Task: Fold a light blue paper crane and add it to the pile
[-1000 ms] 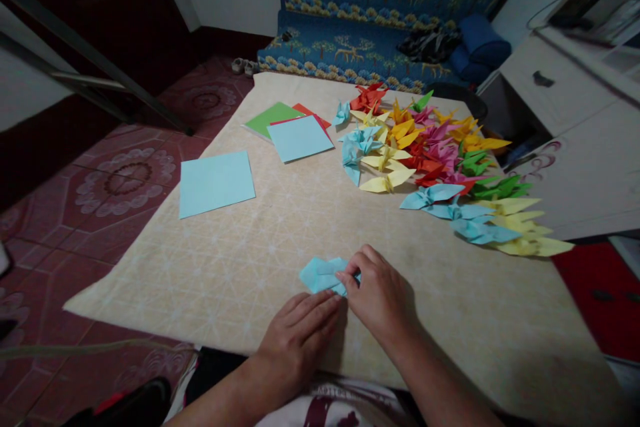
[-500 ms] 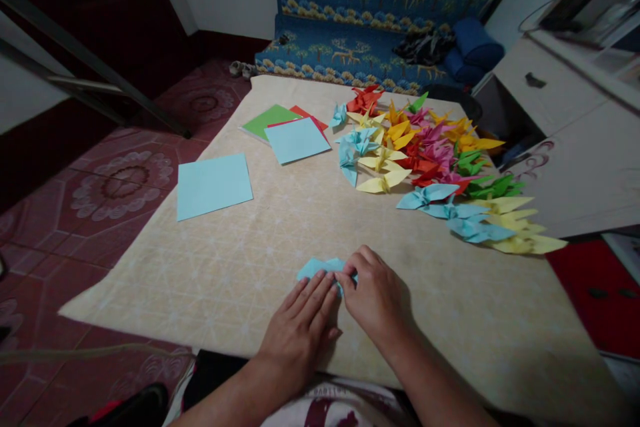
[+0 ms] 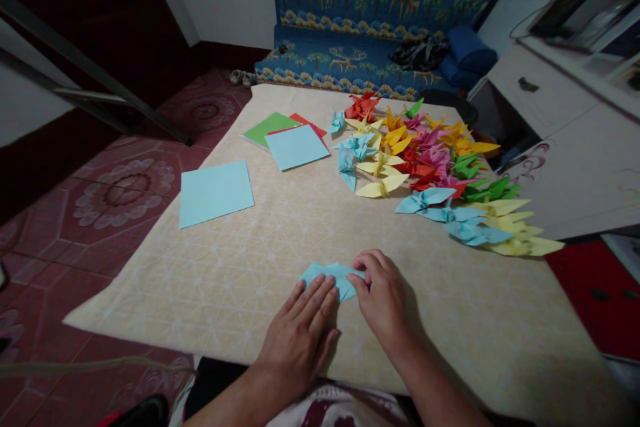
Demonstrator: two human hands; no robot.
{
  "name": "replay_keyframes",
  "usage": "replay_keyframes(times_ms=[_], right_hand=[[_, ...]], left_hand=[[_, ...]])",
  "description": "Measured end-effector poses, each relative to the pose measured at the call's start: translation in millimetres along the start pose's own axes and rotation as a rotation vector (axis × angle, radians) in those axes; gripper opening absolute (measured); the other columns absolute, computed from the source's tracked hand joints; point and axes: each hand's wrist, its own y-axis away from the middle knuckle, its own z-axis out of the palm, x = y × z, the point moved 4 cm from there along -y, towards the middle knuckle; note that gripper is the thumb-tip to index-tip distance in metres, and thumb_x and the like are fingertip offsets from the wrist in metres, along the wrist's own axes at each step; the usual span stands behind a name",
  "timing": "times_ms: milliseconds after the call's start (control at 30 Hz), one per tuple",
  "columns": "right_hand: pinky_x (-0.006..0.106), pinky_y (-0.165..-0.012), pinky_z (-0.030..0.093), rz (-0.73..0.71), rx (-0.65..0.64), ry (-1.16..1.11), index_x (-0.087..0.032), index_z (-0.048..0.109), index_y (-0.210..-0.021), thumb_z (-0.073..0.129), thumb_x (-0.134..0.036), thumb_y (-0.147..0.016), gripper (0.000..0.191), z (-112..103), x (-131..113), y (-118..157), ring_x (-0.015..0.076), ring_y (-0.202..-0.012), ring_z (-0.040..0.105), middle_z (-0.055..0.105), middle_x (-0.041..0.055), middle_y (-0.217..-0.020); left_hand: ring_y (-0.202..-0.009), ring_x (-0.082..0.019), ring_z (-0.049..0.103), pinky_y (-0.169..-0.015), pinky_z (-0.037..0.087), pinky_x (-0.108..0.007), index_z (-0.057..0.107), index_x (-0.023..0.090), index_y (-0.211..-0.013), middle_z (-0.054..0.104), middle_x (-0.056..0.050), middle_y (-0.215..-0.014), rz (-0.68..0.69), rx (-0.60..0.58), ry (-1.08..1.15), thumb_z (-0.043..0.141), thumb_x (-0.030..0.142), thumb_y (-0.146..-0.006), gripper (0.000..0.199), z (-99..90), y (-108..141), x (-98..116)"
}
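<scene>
Pinching the right end of the folded blue paper (image 3: 344, 279), the right hand (image 3: 384, 293) sits nearer that tip; the left hand (image 3: 300, 327) presses flat on the other part. Its long axis runs roughly sideways at lower centre of the frame.

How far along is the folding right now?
Done, by the look of it: the folded paper birds massed on the right. In hand: a partly folded light-blue piece, left hand flat on it, right hand pinching its right end. Apparently left: the single light-blue sheet and the overlapping sheets, all lying flat.
</scene>
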Motion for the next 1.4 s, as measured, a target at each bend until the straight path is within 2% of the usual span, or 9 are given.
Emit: replay_keyframes(times_ms=[200,633,733,800,967,1033,1133,1267,1400], right_hand=[[0.025,-0.069,0.041,-0.024,-0.122,-0.009,-0.023,0.061,-0.095,0.060,-0.010,-0.082,0.018,-4,0,-2,0.0157,-0.083,0.060,0.064,0.0003,-0.095],[0.025,-0.065,0.035,-0.103,-0.277,0.008,-0.021,0.060,-0.082,0.070,-0.010,-0.066,0.022,-12,-10,-6,0.0155,-0.076,0.058,0.065,-0.0018,-0.077],[0.024,-0.060,0.036,-0.037,-0.250,-0.254,-0.020,0.064,-0.084,0.069,-0.004,-0.056,0.032,0,-1,-15,0.0146,-0.065,0.057,0.064,-0.0030,-0.067],[0.024,-0.055,0.037,0.044,-0.177,-0.693,-0.018,0.066,-0.088,0.070,-0.007,-0.052,0.038,7,3,-32,0.0137,-0.054,0.054,0.060,-0.0049,-0.057],[0.030,-0.064,0.048,0.078,0.117,-1.135,-0.016,0.063,-0.081,0.076,-0.033,-0.058,0.032,10,-6,-85,0.0182,-0.066,0.062,0.069,0.0046,-0.075],[0.028,-0.062,0.046,0.074,0.194,-1.181,-0.016,0.061,-0.076,0.073,-0.039,-0.063,0.030,12,-12,-100,0.0169,-0.063,0.060,0.067,0.0038,-0.071],[0.026,-0.057,0.044,0.082,0.246,-1.227,-0.016,0.059,-0.076,0.070,-0.041,-0.068,0.029,23,-15,-113,0.0155,-0.060,0.058,0.065,0.0027,-0.069],[0.024,-0.054,0.041,0.104,0.258,-1.234,-0.016,0.057,-0.075,0.071,-0.039,-0.068,0.027,40,-5,-121,0.0135,-0.057,0.053,0.061,-0.0003,-0.064],[0.023,-0.054,0.040,0.117,0.229,-1.215,-0.016,0.059,-0.076,0.073,-0.038,-0.068,0.028,45,2,-120,0.0135,-0.059,0.051,0.058,-0.0019,-0.063]], left_hand=[[-0.140,-0.025,0.030,-0.112,0.033,-0.048,0.034,0.012,-0.145,0.037,-0.009,-0.151,-0.008,-0.012,0.094,0.043,0.022,-0.092,0.054,-3.5,1,-1],[-0.136,-0.026,0.040,-0.109,0.037,-0.053,0.044,0.018,-0.138,0.049,-0.010,-0.143,0.059,0.143,0.094,0.048,0.013,-0.087,0.051,0.4,7,-3],[-0.134,-0.025,0.043,-0.107,0.040,-0.050,0.050,0.021,-0.133,0.048,-0.013,-0.143,0.089,0.298,0.093,0.048,0.007,-0.085,0.051,-11.7,7,-9],[-0.130,-0.023,0.047,-0.107,0.041,-0.048,0.054,0.024,-0.128,0.049,-0.013,-0.142,0.040,0.467,0.146,0.047,0.005,-0.085,0.048,-29.3,-2,-22],[-0.115,-0.024,0.059,-0.095,0.049,-0.043,0.058,0.019,-0.121,0.059,-0.015,-0.127,-0.396,0.803,0.761,0.057,0.030,-0.088,0.035,-57.9,-64,-78],[-0.103,-0.025,0.064,-0.086,0.053,-0.039,0.060,0.014,-0.118,0.064,-0.017,-0.119,-0.543,0.700,1.120,0.064,0.040,-0.082,0.045,-48.1,-100,-93],[-0.088,-0.020,0.067,-0.078,0.053,-0.031,0.066,0.012,-0.109,0.070,-0.013,-0.102,-0.518,0.456,1.497,0.063,0.046,-0.082,0.044,-29.2,-144,-95],[-0.065,-0.014,0.061,-0.063,0.048,-0.022,0.072,0.010,-0.079,0.069,-0.006,-0.072,-0.550,0.466,1.609,0.071,0.046,-0.074,0.037,-9.5,-165,-98],[-0.061,-0.014,0.059,-0.062,0.045,-0.024,0.072,0.010,-0.076,0.068,-0.005,-0.068,-0.576,0.466,1.692,0.074,0.046,-0.070,0.037,4.9,-168,-101]])
